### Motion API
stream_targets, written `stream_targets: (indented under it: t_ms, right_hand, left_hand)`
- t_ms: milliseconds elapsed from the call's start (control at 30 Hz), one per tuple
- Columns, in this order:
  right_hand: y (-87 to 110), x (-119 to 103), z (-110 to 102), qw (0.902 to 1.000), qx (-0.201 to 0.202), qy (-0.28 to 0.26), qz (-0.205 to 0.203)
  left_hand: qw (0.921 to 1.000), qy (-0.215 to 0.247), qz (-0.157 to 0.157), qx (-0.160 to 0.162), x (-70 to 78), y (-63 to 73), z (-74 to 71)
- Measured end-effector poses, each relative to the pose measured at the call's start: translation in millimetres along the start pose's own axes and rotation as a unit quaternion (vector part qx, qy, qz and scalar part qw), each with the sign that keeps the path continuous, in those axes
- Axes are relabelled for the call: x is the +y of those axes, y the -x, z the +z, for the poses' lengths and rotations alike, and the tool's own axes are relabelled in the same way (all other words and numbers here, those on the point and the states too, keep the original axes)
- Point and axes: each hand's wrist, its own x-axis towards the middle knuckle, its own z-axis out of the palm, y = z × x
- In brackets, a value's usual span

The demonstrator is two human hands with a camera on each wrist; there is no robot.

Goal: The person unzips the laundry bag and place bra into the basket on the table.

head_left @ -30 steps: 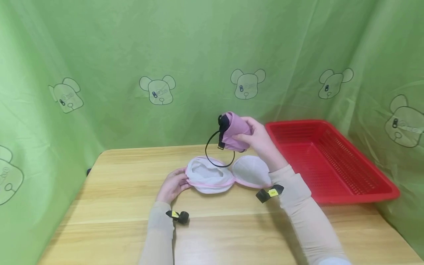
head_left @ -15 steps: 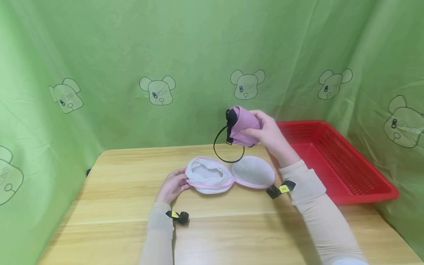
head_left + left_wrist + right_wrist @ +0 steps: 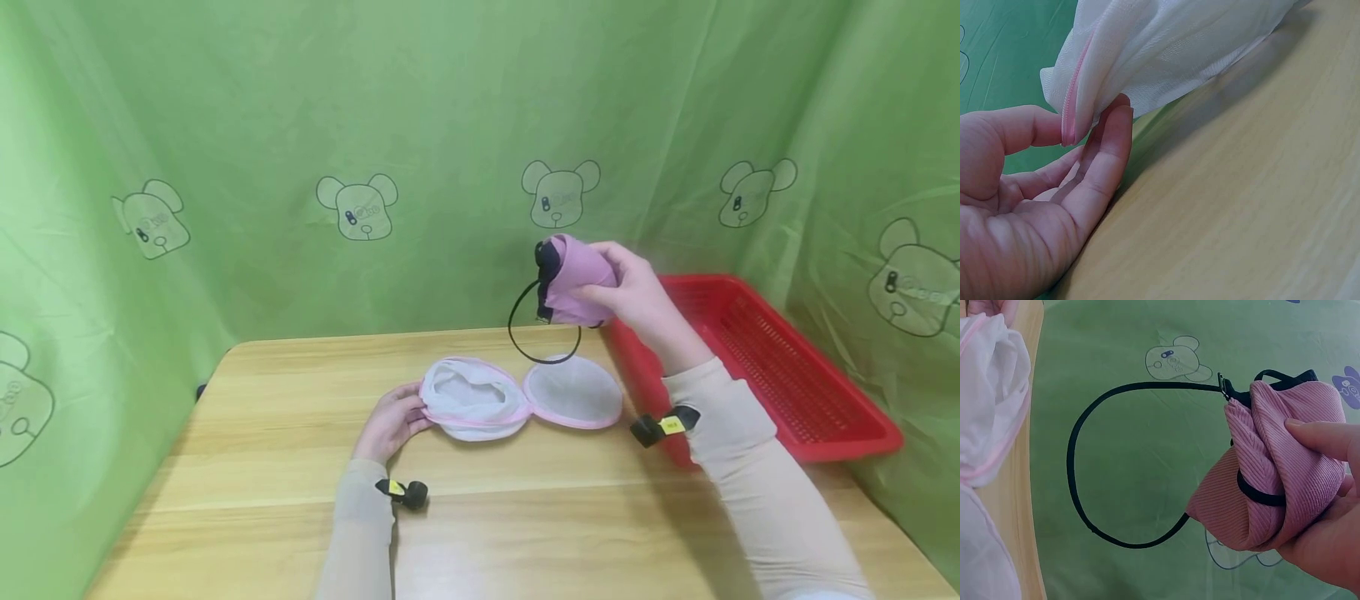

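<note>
My right hand (image 3: 637,287) holds a folded pink ribbed bra (image 3: 1285,444) with black straps up over the back of the table. One thin strap (image 3: 1071,456) hangs from it in a wide loop, and a small metal slider shows at its edge. On the table a white mesh laundry bag (image 3: 480,429) lies unzipped, its pink-edged round lid (image 3: 573,392) folded out to the right. My left hand (image 3: 392,423) pinches the bag's left rim by the pink zip (image 3: 1072,94), between thumb and fingers. The bra is above and right of the bag's opening.
A red plastic basket (image 3: 825,454) with slotted walls stands at the right of the wooden table (image 3: 277,467), partly behind my right forearm. Green curtains (image 3: 450,108) printed with bear faces close off the back and both sides.
My right hand has moved right and slightly up with the bra, away from over the bag and toward the basket. The left hand and the bag have stayed in place.
</note>
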Motion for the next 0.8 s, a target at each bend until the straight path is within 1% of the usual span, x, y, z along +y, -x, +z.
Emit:
stream_targets:
  t_ms: [300,567,800]
  right_hand:
    - [7.0,-3.0,-20.6,0.9996,0.015,0.023,0.004]
    - [11.8,2.4,-40.5,0.9994,0.026,0.022,0.006]
    - [17.8,7.9,-56.4,0.9981,0.051,0.034,0.004]
  left_hand:
    - [1.0000,0.001,-0.002,-0.003,0.9,0.4,-0.1]
    - [1.0000,0.000,-0.003,0.003,0.3,0.0,0.4]
    - [1.0000,0.002,-0.002,0.000,-0.9,-0.3,-0.2]
